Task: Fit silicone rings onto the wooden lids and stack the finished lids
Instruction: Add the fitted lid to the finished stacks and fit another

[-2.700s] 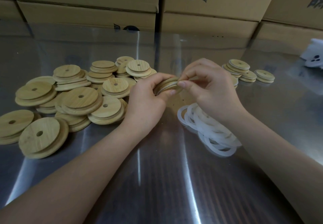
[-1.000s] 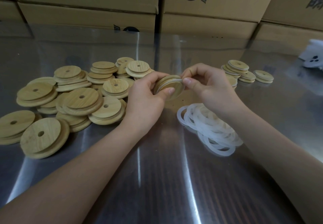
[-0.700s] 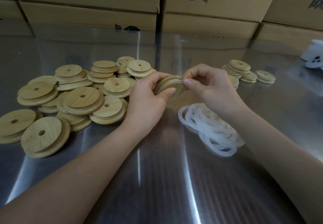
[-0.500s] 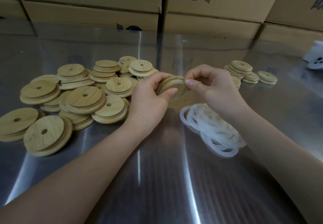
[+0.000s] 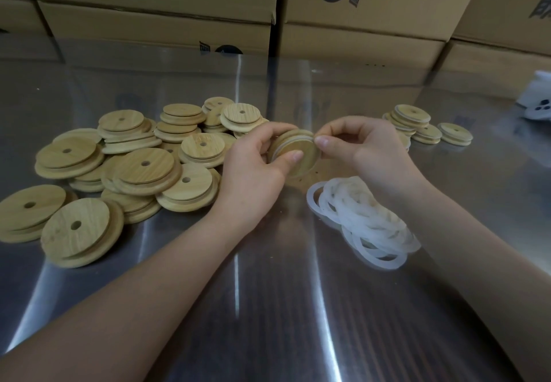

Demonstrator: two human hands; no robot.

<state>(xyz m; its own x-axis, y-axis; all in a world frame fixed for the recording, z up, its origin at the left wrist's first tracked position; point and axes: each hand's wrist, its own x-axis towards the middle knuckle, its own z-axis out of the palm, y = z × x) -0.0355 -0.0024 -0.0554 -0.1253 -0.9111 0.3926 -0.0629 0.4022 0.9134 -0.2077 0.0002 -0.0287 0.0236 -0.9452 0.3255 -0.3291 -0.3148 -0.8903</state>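
Your left hand (image 5: 253, 167) grips a wooden lid (image 5: 302, 156) on edge above the middle of the bench (image 5: 268, 307), thumb curled across its face, with a white silicone ring (image 5: 290, 145) showing round its rim. Your right hand (image 5: 366, 149) pinches that rim between thumb and forefinger, its other fingers curled. Loose lids (image 5: 143, 167) lie heaped toward the left edge, spare rings (image 5: 366, 217) right of centre, and ringed lids (image 5: 413, 119) are stacked toward the far right corner.

Ring pile (image 5: 366, 217): translucent milky white. Left of it, loose lids (image 5: 143, 167): pale tan, fine wood grain, dark centre holes. Just up-left, single lid (image 5: 298, 155): tan w/ thin whitish band. Up-right, stacked lids (image 5: 413, 117): tan w/ whitish edge bands. Under it, table (image 5: 268, 307): silver-grey, white glare streaks. Behind, boxes (image 5: 372, 9): brown, dark print.
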